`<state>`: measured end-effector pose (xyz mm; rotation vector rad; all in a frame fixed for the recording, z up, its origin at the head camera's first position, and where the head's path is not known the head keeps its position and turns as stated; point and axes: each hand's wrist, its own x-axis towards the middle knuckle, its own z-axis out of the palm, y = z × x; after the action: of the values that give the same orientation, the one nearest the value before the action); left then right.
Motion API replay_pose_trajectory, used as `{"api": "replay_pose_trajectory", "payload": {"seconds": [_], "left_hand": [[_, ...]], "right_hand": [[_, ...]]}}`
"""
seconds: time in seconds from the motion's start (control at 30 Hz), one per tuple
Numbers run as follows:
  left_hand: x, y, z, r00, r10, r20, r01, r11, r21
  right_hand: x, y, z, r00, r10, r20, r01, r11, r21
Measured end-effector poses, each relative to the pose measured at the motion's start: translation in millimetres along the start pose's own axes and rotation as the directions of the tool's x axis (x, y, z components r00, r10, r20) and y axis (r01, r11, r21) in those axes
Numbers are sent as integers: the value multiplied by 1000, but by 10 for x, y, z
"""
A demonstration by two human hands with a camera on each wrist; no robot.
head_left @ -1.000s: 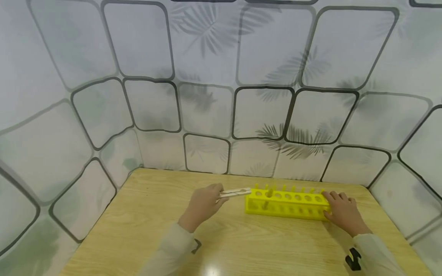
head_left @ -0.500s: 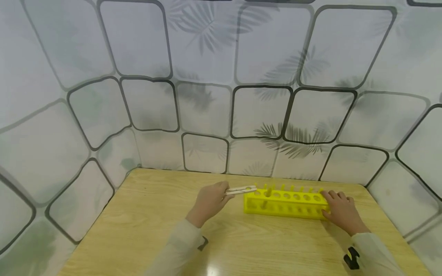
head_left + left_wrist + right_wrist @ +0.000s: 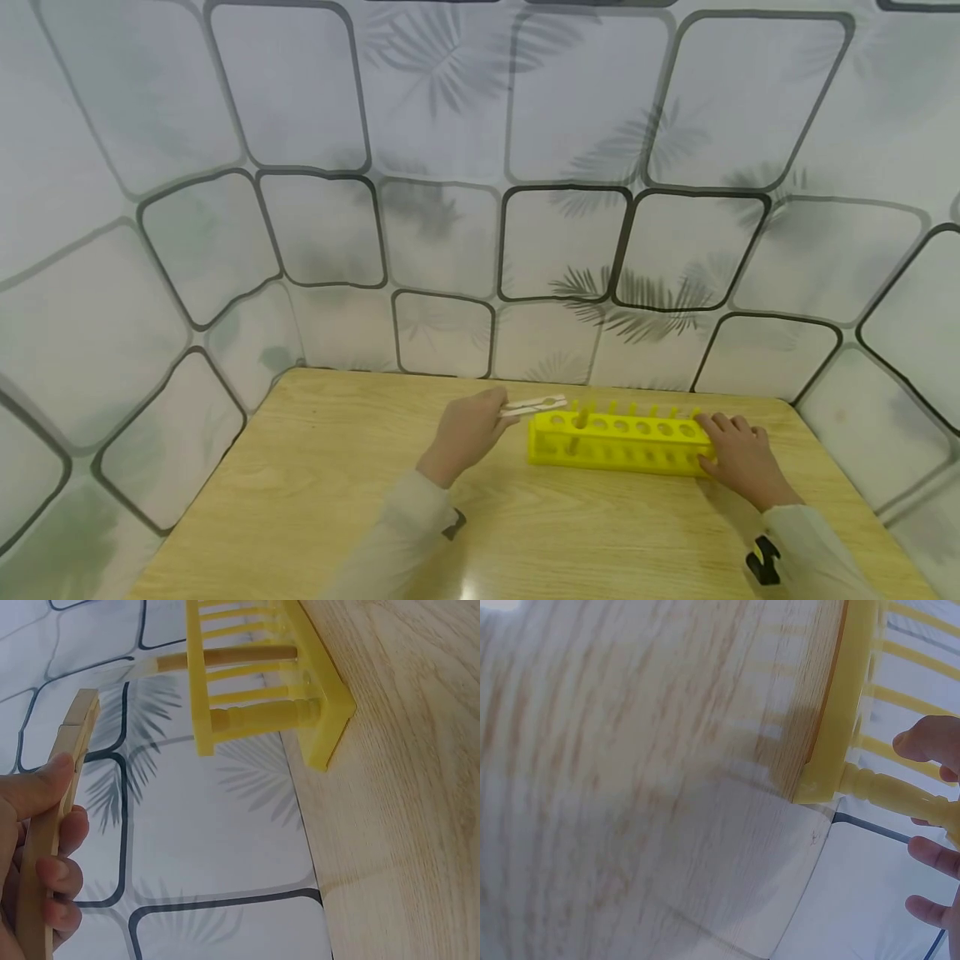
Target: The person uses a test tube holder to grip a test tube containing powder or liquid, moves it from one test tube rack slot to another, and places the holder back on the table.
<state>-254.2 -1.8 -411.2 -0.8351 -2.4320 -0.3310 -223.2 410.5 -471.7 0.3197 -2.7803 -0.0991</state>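
Note:
My left hand (image 3: 467, 433) grips a wooden test tube holder (image 3: 534, 406), its thumb and fingers curled round the handle in the left wrist view. The holder's tip is over the left end of a yellow test tube rack (image 3: 622, 460). One test tube (image 3: 247, 655) with brownish contents stands in the rack near that end. In the left wrist view, its clear mouth is close to the holder's tip (image 3: 85, 705), apparently apart from it. My right hand (image 3: 742, 462) holds the rack's right end, thumb in front and fingers on top.
The rack stands on a light wooden table (image 3: 337, 500), towards its back right. Behind it hangs a patterned pale cloth wall (image 3: 450, 250) that closes in the back and both sides. The rack's other holes and a row of pegs run along its length.
My left hand has moved right and slightly up, carrying the test tube holder's tip over the rack's left end, nearer the test tube. The right hand stays on the rack.

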Motion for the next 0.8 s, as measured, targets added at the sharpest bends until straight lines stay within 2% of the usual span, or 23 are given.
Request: {"api": "replay_pose_trajectory", "payload": {"seconds": [0.27,0.43,0.57,0.8], "left_hand": [[71,54,15,1000,-3,11,2,999,33],[112,70,-34,1000,-19,15,19,1000,23],[137,68,-74,1000,-6,-1,6,999,42],[184,50,-112,1000,11,8,-12,998,57]], "right_hand": [[9,-7,-4,1000,10,12,-10,1000,-6],[12,3,8,1000,-5,-17,4,1000,-14],[14,15,19,999,-15,-36,15,1000,-11],[23,29,20,999,-22,-38,22,1000,-9]]}}
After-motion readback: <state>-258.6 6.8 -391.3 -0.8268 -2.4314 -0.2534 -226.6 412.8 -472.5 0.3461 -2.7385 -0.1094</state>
